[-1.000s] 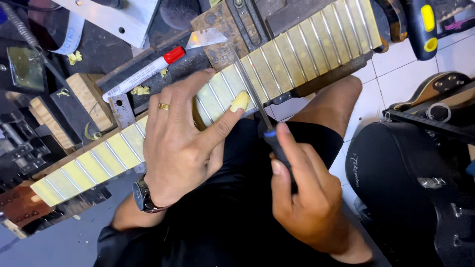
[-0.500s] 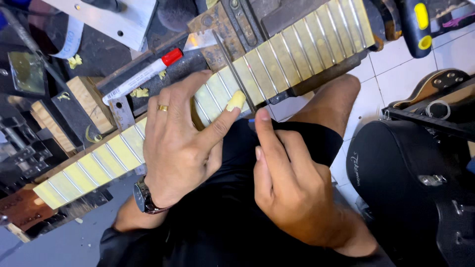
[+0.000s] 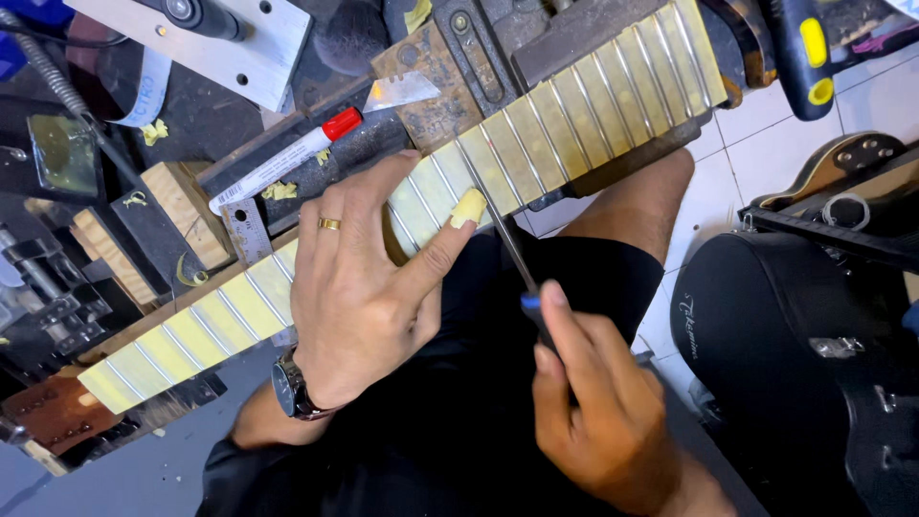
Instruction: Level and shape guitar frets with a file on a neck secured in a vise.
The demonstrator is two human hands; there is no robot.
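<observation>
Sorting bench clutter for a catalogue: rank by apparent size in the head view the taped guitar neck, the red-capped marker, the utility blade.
1. taped guitar neck, largest by far
2. red-capped marker
3. utility blade, smallest

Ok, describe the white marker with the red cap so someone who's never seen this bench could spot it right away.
Start at the long guitar neck with masked frets, clamped slantwise across the bench. Just above the left hand pressing on it, the marker lies on a dark bar, parallel to the neck. Beside a steel ruler and a razor blade, it alone has a white barrel and red cap.
</observation>
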